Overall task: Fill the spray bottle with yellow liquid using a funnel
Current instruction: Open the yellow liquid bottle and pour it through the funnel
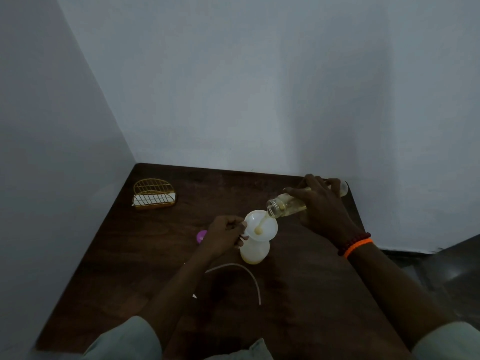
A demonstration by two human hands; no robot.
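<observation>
— What have you got on the feed?

— I see the spray bottle [254, 249] standing upright on the dark wooden bench [298, 294], just below the middle of the frame, with a white funnel [261, 226] seated in its neck. A little yellow liquid [251, 260] sits at the bottle's bottom.

— And the hands?

— My left hand [224, 236] has its fingers curled at the funnel's left rim, pinching it. My right hand [320, 203] grips a clear bottle [283, 203] tipped nearly flat, mouth down-left over the funnel, and a thin yellow stream runs from it into the funnel's bowl.

— Anything else on the bench?

— A gold wire rack [154, 194] toward the upper left, a purple cap [201, 236] partly hidden behind my left hand, and a thin white curved tube [249, 275] lying below the spray bottle. Orange and dark bead bracelets [355, 245] ring my right wrist.
</observation>
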